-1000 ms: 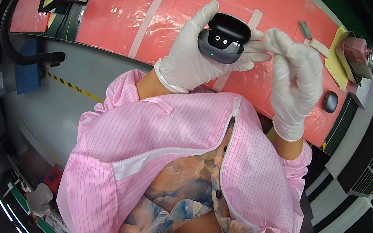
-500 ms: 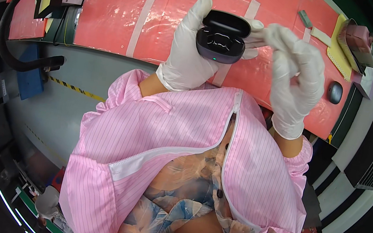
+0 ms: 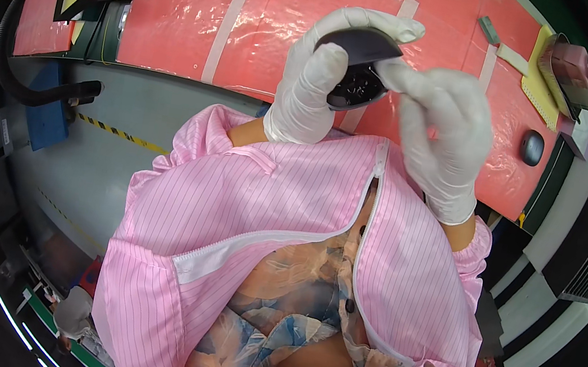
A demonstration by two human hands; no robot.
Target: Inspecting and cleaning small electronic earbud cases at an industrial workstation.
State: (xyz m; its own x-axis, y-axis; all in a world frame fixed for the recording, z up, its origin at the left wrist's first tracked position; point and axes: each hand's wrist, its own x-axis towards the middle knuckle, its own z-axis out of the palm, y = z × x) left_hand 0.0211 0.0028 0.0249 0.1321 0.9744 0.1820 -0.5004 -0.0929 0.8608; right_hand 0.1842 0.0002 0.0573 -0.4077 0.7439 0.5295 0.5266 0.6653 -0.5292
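Note:
A dark earbud charging case is held over the table, its lid tipped partly up and its glossy inside showing. My white-gloved left hand is closed round it, thumb on the near left part and fingers behind the lid. At the case's right edge my gloved right hand has thumb and fingers pinched together, the tips against the lid and opening. Something whitish may be between those tips, but blur hides what it is.
Red sheeting with pale tape strips covers the table. At the right lie a small dark rounded object, a grey-green block, a white block and a yellow pad beside a metal tray. A black flexible hose curves at the left.
My left hand has turned the case, tilting it and lowering the lid from wide open. My right hand has moved left, its fingertips now at the case's edge.

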